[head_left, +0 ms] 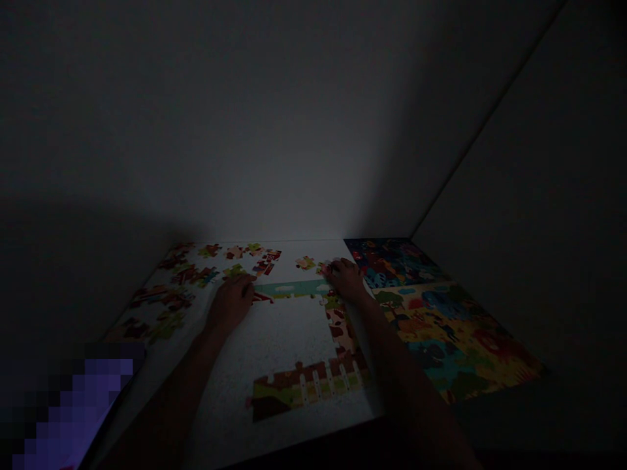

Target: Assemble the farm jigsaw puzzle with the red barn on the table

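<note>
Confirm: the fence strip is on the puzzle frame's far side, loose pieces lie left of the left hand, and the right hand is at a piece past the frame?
Not the fence strip: the head view shows it on the frame's near side. Loose pieces do lie left of the left hand, and the right hand is at a piece past the frame.

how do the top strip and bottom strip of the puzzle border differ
The top strip is pale blue-green with white clouds, while the bottom strip is brown and green with a white fence.
The top strip looks narrower; the bottom strip looks deeper, though it is nearer the camera.
The left hand is at the top strip's left end; no hand is at the bottom strip.
Both lie flat on the white surface.
</note>
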Demonstrator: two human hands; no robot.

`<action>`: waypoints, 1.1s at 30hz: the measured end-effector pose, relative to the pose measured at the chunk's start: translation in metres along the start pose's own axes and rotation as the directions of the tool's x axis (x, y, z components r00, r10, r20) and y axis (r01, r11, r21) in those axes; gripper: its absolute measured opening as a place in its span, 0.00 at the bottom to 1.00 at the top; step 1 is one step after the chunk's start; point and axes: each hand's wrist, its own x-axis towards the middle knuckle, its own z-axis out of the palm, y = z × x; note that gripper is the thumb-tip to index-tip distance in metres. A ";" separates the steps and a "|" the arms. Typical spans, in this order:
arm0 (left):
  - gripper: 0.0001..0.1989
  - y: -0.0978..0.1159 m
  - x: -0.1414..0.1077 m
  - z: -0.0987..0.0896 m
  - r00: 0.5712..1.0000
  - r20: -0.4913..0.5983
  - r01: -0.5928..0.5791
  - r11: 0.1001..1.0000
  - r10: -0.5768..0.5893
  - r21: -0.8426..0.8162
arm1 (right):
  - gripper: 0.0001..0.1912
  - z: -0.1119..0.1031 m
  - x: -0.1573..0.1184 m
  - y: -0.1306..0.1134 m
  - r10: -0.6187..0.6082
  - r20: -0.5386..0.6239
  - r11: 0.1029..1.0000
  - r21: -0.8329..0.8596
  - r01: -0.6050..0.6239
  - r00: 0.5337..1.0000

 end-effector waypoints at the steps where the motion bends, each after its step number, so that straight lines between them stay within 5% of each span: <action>1: 0.18 0.000 0.000 0.000 1.000 0.001 -0.002 1.000 0.002 -0.001 | 0.22 0.000 0.001 0.000 0.001 -0.005 1.000 0.011 -0.001 1.000; 13: 0.19 -0.003 0.000 0.002 1.000 0.014 -0.002 1.000 0.002 0.016 | 0.18 0.012 0.013 0.004 0.021 -0.157 0.960 0.279 0.025 0.987; 21: 0.19 -0.004 -0.001 0.003 1.000 -0.004 -0.029 0.999 0.029 0.037 | 0.14 0.001 0.011 -0.009 -0.101 -0.088 0.562 0.817 0.130 0.991; 27: 0.19 0.014 -0.008 0.000 0.987 -0.043 -0.154 0.988 0.155 0.025 | 0.17 -0.007 -0.005 -0.035 -0.224 0.108 0.465 0.885 0.009 0.969; 33: 0.26 0.047 -0.023 -0.003 0.963 0.115 -0.230 0.967 0.243 -0.112 | 0.18 -0.006 -0.018 -0.052 -0.266 0.218 0.391 0.915 -0.101 0.939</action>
